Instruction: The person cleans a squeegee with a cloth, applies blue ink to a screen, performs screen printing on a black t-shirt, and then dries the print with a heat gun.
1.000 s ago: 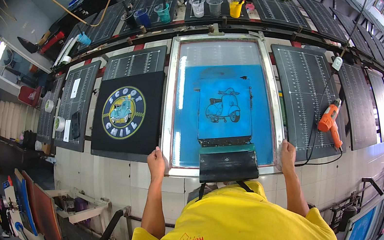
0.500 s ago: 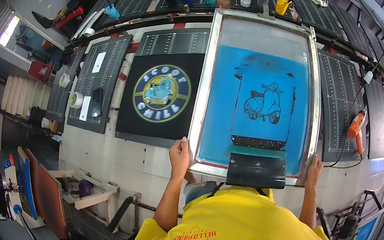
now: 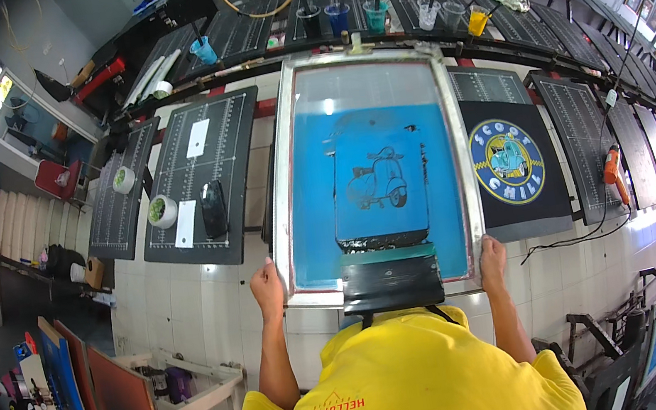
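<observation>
My left hand is closed on the near left corner of a metal-framed printing screen. At the near right corner, my right hand grips the same frame. Its blue mesh carries a scooter drawing, with dark ink in a band below the drawing and along its right side. A wide black squeegee with a green blade leans inside the near end, just behind that ink band. Right of the screen, a black cloth with a round scooter print lies on a board.
Dark gridded boards stand in rows; the left one bears a black phone, white cards and a potted plant. On the right lies an orange heat gun with a trailing cable. Ink cups, including a yellow one, line the far row.
With both hands, I have carried the screen leftward past the printed cloth, which was on its left and is now on its right. The frame has straightened; the squeegee rides along inside.
</observation>
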Available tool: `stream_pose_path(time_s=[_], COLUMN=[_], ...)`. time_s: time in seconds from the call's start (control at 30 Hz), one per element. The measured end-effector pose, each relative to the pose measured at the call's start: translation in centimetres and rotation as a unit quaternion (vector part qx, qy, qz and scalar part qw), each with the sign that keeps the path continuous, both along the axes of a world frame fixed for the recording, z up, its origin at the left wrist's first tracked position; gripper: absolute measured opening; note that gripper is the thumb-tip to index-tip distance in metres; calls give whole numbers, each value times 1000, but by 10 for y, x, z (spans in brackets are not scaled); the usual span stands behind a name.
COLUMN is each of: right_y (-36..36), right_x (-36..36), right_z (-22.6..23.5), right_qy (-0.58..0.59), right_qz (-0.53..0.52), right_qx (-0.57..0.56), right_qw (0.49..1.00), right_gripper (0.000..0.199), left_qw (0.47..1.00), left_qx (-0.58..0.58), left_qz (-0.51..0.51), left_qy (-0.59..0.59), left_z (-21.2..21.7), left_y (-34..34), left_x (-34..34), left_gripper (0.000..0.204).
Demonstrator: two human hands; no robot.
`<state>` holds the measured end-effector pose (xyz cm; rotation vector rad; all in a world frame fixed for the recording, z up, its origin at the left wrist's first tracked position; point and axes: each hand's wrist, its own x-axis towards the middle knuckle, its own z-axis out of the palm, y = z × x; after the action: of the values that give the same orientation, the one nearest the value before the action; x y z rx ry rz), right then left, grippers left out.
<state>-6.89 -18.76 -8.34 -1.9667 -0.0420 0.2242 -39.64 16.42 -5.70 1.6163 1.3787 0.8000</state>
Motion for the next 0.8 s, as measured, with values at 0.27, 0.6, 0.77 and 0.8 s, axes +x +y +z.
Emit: stream_pose_path(time_s=[0.27, 0.6, 0.77, 0.8], right_y=[72, 94, 103, 104], right_x=[-21, -13, -12, -11], right_z=[9, -12, -3, -2], right_qy=[-4, -2, -21, -26], right_qz=[32, 28, 21, 20], right_qx=[-22, -35, -73, -76], right_qw=[999, 999, 997, 997], right_gripper=[40, 39, 40, 40], left_qw=[999, 999, 999, 998], left_qx=[27, 36, 40, 48], left_qz=[-11, -22, -26, -32], left_qy=[17, 21, 25, 38], left_z=[-23, -38, -37, -34], left_y=[65, 97, 101, 102], left_x=[-22, -19, -16, -15], left_gripper=[51, 48, 48, 47])
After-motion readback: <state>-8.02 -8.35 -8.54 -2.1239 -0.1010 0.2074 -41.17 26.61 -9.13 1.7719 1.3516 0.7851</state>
